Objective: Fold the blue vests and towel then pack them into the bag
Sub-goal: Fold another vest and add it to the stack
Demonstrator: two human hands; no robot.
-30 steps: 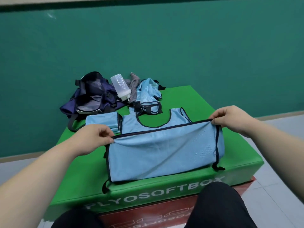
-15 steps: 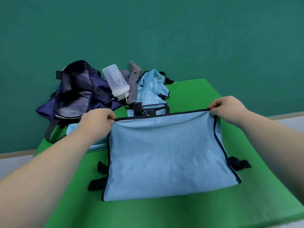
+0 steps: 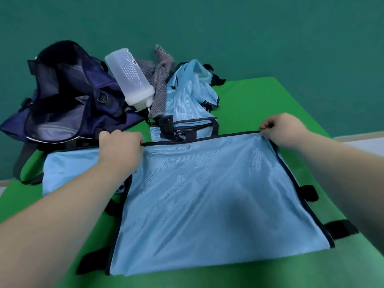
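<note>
The vest point(image 3: 207, 194) lies flat on the near side of both hands, left hand point(image 3: 120, 148) and right hand point(image 3: 282, 129) each pinching a far hem corner — release unevenly and the slick mesh could skew the fold, while a forward push might tip the bottle point(image 3: 131, 77) just beyond the left hand.

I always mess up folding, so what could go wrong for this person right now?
The vest is shiny and thin, so when the left hand and right hand let go of its far edge, the fold might slide open. The left arm passes over another folded vest and could rumple it. The bottle leans on the bag and could roll off if bumped.
</note>
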